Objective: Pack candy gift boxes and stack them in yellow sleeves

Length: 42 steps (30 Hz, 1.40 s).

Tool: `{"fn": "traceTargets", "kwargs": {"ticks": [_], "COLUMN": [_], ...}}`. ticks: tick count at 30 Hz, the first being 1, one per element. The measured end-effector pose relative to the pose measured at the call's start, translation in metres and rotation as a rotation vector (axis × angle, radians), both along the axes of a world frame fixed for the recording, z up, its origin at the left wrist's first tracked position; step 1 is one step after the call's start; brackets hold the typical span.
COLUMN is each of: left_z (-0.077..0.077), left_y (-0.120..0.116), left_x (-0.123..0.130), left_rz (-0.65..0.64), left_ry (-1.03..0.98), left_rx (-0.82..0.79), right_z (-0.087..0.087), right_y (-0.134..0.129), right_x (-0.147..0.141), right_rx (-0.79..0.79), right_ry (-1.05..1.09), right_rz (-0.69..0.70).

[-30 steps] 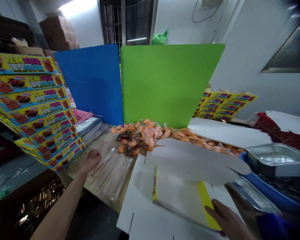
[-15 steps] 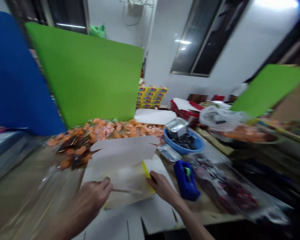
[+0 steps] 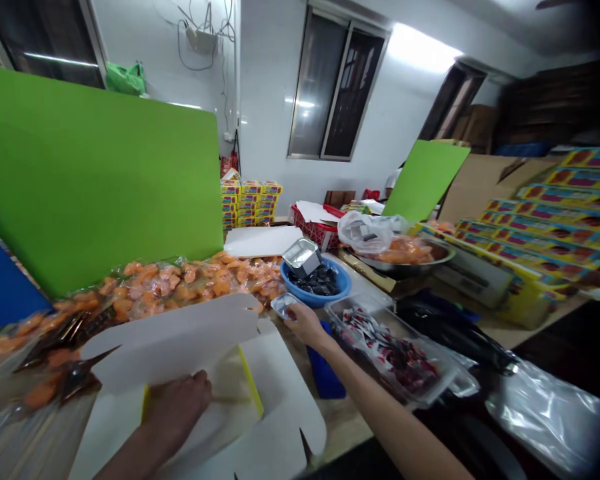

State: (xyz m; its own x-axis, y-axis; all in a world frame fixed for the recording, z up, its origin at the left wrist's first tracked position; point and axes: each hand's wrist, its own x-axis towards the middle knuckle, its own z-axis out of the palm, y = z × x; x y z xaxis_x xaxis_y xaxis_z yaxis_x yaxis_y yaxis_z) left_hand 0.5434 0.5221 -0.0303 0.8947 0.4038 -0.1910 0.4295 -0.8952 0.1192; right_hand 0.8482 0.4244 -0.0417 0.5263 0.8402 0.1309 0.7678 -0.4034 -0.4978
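Observation:
My left hand (image 3: 180, 403) is closed over the inside of an open white carton (image 3: 285, 393), on a thin stick whose end shows to its right. Yellow edges (image 3: 251, 381) stand up inside the carton. My right hand (image 3: 303, 323) reaches past the carton and pinches the rim of a small foil tray (image 3: 283, 305). Directly behind that tray is a blue bowl (image 3: 343, 283) of black packets, with another foil tray (image 3: 301, 256) tilted on it. Under my right wrist lies a blue tape dispenser (image 3: 325, 373), partly hidden.
Orange wrapped pieces (image 3: 165, 283) spread behind the carton, before a green panel (image 3: 105, 180). To the right are a clear tub (image 3: 435, 393) of small packets, a metal bowl (image 3: 443, 253) and stacked yellow boxes (image 3: 545, 227). A blue panel (image 3: 5, 287) stands left.
The view has turned right. My right hand has left the yellow edge in the carton and now holds the small foil tray. My left hand has moved further over the carton's inside.

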Motion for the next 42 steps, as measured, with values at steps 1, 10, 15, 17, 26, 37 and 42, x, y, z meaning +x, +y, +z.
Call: {"fn": "traceTargets", "kwargs": {"ticks": [1,10,15,17,26,37,42], "left_z": [0.003,0.036,0.036,0.030,0.020,0.005,0.002], "left_y": [0.000,-0.051,-0.063,-0.059,-0.042,-0.038,-0.043], "left_x": [0.000,0.042,0.118,0.148,0.210,0.223,0.218], "left_rz": [0.023,0.022,0.263,0.388,0.827,1.131,1.130], "left_ry": [0.033,-0.251,-0.612,-0.768,-0.947,-0.826,-0.787], "left_rx": [0.024,-0.246,-1.078,-1.370,-1.480,-1.521,-1.522], "right_z": [-0.002,-0.014,-0.002,0.004,0.028,0.032,0.005], "right_y": [0.008,0.036,0.029,0.023,-0.002,0.001,0.015], "right_x": [0.009,0.050,0.051,0.045,-0.003,0.144,0.187], "right_rx": [-0.021,-0.156,-0.021,0.069,0.283,0.057,-0.202], "right_ry": [-0.013,0.096,0.197,0.211,0.266,0.111,0.112], "right_rz": [-0.011,0.082,0.089,0.082,0.208,-0.087,-0.080]}}
